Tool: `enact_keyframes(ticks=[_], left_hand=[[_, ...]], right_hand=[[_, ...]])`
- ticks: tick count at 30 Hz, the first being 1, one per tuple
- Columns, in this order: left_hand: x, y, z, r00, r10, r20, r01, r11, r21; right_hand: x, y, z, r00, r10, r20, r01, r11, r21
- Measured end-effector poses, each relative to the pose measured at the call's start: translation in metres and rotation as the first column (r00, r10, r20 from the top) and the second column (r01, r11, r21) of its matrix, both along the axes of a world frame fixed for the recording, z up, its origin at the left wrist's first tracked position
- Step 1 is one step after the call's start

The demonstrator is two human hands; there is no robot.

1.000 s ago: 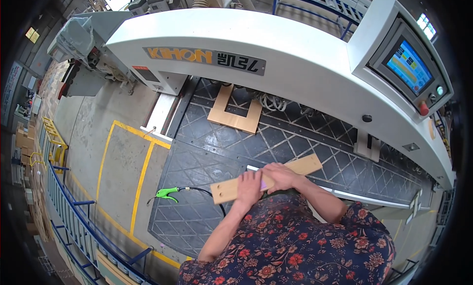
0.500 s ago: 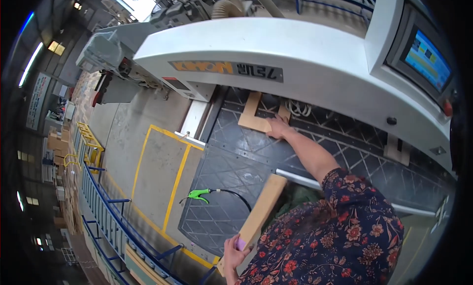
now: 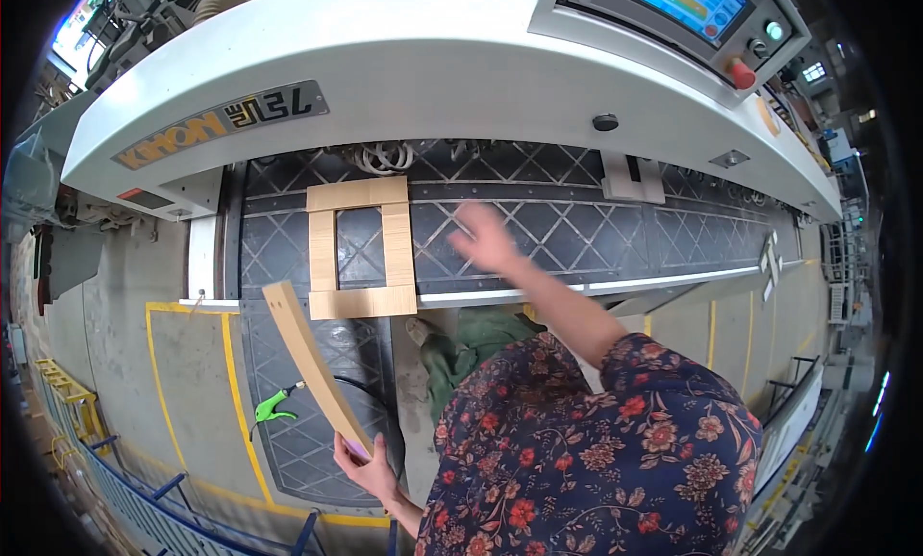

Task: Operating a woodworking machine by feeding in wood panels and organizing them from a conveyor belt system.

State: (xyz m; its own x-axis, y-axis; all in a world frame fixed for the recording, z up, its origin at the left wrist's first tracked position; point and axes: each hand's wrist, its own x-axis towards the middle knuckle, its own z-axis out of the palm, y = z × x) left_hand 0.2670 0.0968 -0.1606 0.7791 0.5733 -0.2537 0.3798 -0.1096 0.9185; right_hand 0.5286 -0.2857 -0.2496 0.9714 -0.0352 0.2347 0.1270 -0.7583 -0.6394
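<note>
My left hand (image 3: 367, 467) grips the lower end of a long wooden strip (image 3: 315, 359), which slants up and away toward the left; a small purple patch shows by the fingers. A flat rectangular wooden frame (image 3: 394, 243) with an open middle lies on the machine's dark bed, its near edge reaching past the bed's front. Right of the frame and apart from it, my right hand (image 3: 484, 239) hovers over the bed, blurred by motion, its fingers spread and nothing visible in them.
A white machine beam (image 3: 404, 94) spans the bed, with a control screen (image 3: 678, 8) and red button (image 3: 739, 73) at upper right. Pale pieces (image 3: 635, 178) lie under the beam. A green air gun (image 3: 277, 404) with a black hose is at lower left, near blue rails (image 3: 173, 489).
The wooden frame has come out from under the beam toward me. My right hand has let go of it and moved away. The strip stays in my left hand; the view has turned right.
</note>
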Motion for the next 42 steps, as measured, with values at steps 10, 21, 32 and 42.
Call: enact_keyframes(ticks=[10, 21, 32, 42], left_hand=[[0.04, -0.061, -0.004, 0.989, -0.142, -0.049, 0.15, 0.932, 0.33], [-0.004, -0.142, -0.033, 0.947, 0.253, -0.199, -0.162, 0.909, 0.384], [-0.034, -0.208, -0.036, 0.825, 0.521, -0.22, -0.397, 0.81, 0.431], [-0.073, -0.259, -0.015, 0.751, 0.602, -0.272, -0.464, 0.773, 0.432]], right_hand=[[-0.065, -0.463, -0.048, 0.725, -0.655, -0.213, 0.471, 0.697, -0.541], [-0.142, -0.349, -0.041, 0.762, -0.572, -0.304, 0.354, 0.761, -0.544], [0.084, -0.115, -0.028, 0.956, 0.288, -0.048, -0.284, 0.878, -0.386], [0.206, -0.078, -0.078, 0.962, -0.013, 0.272, 0.177, 0.79, -0.587]])
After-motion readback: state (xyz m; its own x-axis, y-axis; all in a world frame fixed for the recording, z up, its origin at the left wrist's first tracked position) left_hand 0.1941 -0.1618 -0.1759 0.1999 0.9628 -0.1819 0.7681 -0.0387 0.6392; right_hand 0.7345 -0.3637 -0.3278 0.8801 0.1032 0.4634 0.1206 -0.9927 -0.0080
